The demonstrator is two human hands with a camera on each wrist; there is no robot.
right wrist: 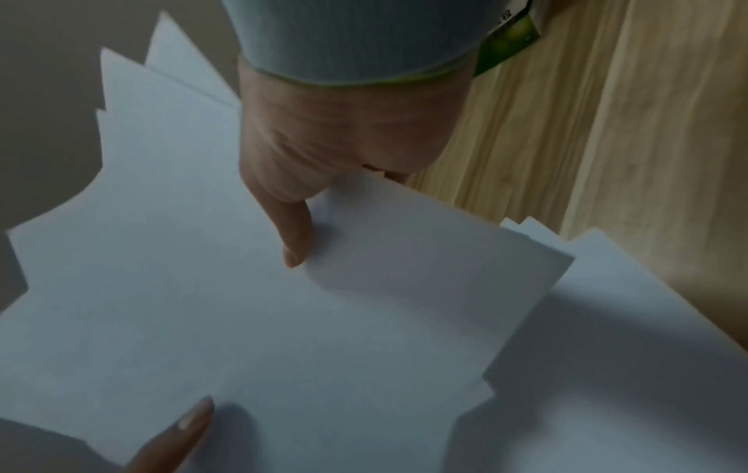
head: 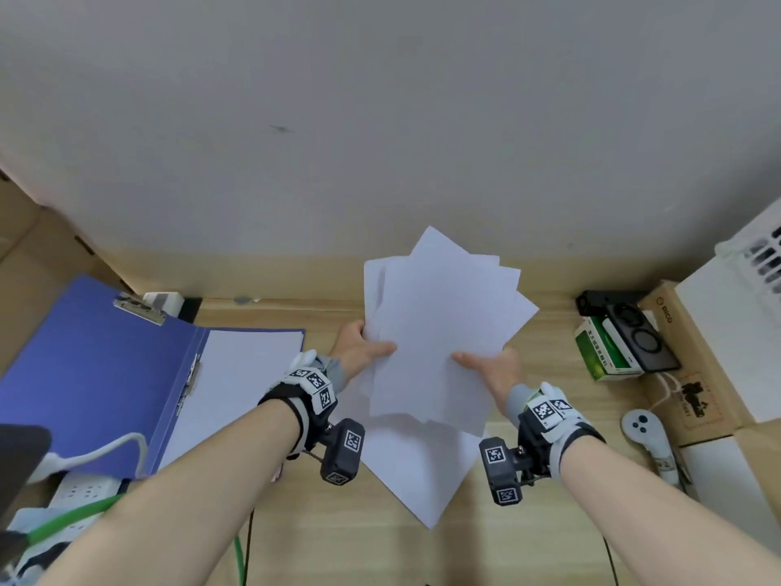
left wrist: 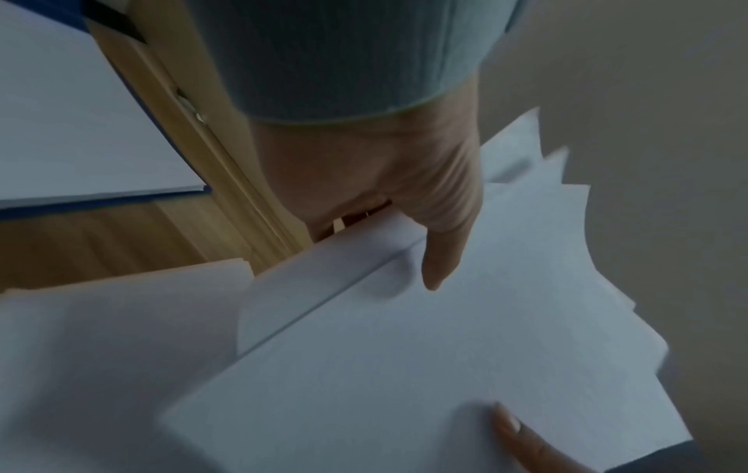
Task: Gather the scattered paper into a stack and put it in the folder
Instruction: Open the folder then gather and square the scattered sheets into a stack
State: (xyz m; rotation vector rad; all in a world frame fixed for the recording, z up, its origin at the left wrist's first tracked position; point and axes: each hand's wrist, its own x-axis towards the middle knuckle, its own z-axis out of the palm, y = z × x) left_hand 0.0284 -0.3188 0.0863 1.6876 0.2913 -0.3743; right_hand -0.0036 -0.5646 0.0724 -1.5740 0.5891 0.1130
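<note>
Nearest the viewer, one loose white sheet lies flat on the wooden bench, partly under the held bundle. Above it, both hands hold an uneven sheaf of paper clear of the bench, its corners fanned out of line. The left hand grips the sheaf's left edge, thumb pressed on the top sheet and fingers out of sight beneath. The right hand grips the right edge in the same way, thumb on top. The wrist views confirm each thumb flat on the upper sheet with the paper edge seated in the web of the hand. The sheaf thus lies between the two hands, extending away from them toward the wall.

To the left, the blue folder lies open on the bench, well apart from the sheaf, with white paper already in its right half. To the far right sit a green box and a white controller.
</note>
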